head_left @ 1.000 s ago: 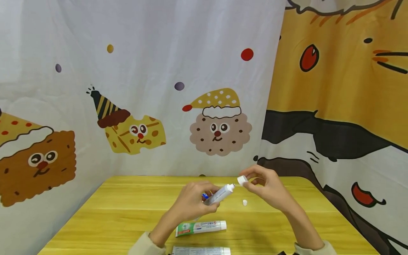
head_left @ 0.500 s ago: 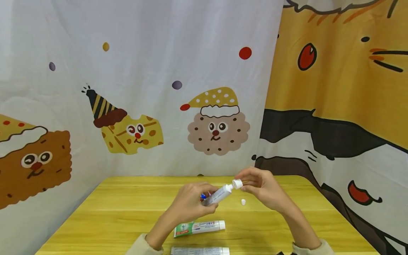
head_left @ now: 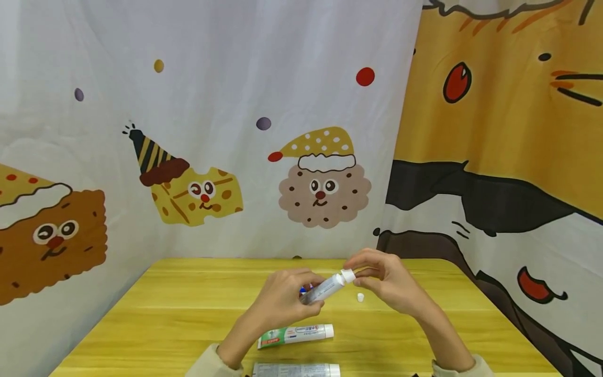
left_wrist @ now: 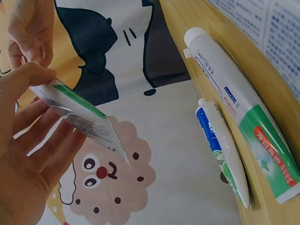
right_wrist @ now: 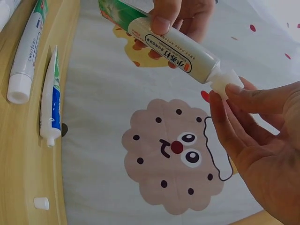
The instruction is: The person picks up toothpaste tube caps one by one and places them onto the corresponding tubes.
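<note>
"Since a second ago, the right hand [head_left: 388,283] has brought the white cap [head_left: 348,275] up to the end of the held toothpaste tube [right_wrist: 168,47]."

"Fine. What's the biggest thing around?"

"Cloth backdrop [head_left: 226,99], printed with cartoon faces. Before it stands a yellow wood-grain table [head_left: 179,303]."

"And the hands?"

"The left hand [head_left: 285,296] grips the tube's body between thumb and fingers, above the table, capless end tilted up towards the right. Thumb and fingers of the right pinch the cap against that end. How far on it sits, I can't tell."

"Other tubes?"

"Two big ones lie flat: a green-and-white tube [head_left: 299,335] and, nearer the person, a printed tube [head_left: 297,371] cut off by the head view's edge. Beyond the left hand lies a slimmer blue-and-green tube [right_wrist: 50,98], its tip bare."

"Smallest?"

"One little cap [head_left: 360,297], white, on the table near the right fingertips in the head view."
</note>
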The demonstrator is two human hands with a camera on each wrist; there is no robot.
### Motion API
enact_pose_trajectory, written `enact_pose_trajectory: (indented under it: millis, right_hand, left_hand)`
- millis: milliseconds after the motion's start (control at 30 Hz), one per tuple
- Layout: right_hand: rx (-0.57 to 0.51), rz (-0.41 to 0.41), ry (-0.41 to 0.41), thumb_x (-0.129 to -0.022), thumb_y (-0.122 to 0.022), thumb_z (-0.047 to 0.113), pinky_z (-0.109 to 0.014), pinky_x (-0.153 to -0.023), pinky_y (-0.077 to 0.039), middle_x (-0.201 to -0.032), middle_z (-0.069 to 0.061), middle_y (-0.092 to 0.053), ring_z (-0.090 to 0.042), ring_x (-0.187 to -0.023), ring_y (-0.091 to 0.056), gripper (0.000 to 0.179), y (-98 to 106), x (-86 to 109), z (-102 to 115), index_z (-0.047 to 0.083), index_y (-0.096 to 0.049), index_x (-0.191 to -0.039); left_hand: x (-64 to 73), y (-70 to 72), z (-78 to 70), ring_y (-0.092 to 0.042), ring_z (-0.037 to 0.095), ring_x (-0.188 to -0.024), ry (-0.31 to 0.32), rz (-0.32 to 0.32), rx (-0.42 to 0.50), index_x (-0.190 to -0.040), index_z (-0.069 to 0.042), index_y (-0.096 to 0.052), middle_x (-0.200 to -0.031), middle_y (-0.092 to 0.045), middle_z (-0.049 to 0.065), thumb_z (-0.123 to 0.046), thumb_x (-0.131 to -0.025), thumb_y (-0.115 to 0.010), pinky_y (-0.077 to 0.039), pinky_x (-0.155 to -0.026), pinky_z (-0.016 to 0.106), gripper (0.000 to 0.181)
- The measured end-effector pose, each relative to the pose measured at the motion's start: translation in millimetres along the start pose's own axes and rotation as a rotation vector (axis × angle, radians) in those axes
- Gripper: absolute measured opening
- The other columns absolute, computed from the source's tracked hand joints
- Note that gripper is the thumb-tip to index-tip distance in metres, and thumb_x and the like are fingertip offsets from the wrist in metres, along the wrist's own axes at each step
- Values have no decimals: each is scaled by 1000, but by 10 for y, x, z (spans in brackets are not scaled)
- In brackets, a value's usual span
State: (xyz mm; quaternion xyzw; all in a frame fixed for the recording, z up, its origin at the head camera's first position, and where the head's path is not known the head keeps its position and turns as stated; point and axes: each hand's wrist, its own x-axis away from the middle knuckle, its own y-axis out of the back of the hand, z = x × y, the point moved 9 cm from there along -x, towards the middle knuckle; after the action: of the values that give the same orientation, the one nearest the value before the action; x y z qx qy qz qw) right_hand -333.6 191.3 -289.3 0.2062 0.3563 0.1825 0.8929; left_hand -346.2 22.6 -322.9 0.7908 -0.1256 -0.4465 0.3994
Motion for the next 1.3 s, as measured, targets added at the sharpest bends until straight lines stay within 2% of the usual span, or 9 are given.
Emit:
enact_pose_trajectory:
  millis: [367,567,733,933,1167,1300]
  right_hand:
    - [110,-15,2,-89,-74,-6,-29,-82,-62,-113,-14,-70,-9,-99,-69,26,-3,5,53,5,-75,-112]
    - [217,-32,-8,-91,-76,6,-29,-78,-61,-112,-6,-73,-11,-95,-69,21,6,6,87,11,-76,-111]
    - [297,-51,-30,-94,-75,14,-28,-73,-60,-105,1,-75,-6,-88,-67,16,15,4,118,16,-77,-110]
    - [353,-67,-40,-95,-74,18,-26,-68,-58,-92,7,-75,-3,-79,-66,18,22,-5,125,15,-76,-113]
    - [390,-59,-86,-98,-71,25,-26,-66,-58,-84,11,-74,-1,-72,-64,5,27,-5,66,23,-74,-101]
    - [407,-55,-95,-99,-69,28,-26,-65,-58,-84,14,-72,0,-71,-64,5,27,-3,46,25,-74,-100]
  left_hand:
    - [-7,39,-47,-57,-6,-70,-40,-18,-83,-109,-22,-79,-93,-75,-13,-27,-78,-84,-41,-59,12,32]
    - [-8,63,-76,-59,-5,-70,-52,-16,-117,-109,-23,-79,-95,-75,-13,-28,-79,-84,-41,-59,12,32]
    - [-6,81,-99,-58,-5,-69,-66,-26,-130,-109,-22,-79,-97,-76,-13,-28,-79,-84,-41,-59,11,31]
    - [-9,82,-113,-57,-5,-68,-76,-36,-135,-108,-22,-79,-96,-75,-13,-27,-78,-84,-40,-58,11,30]
    - [-4,69,-124,-54,-6,-66,-83,-34,-128,-107,-22,-79,-92,-74,-13,-25,-78,-84,-39,-57,10,29]
    - [-1,66,-131,-53,-5,-65,-94,-46,-134,-106,-22,-79,-90,-73,-14,-25,-77,-84,-38,-57,10,29]
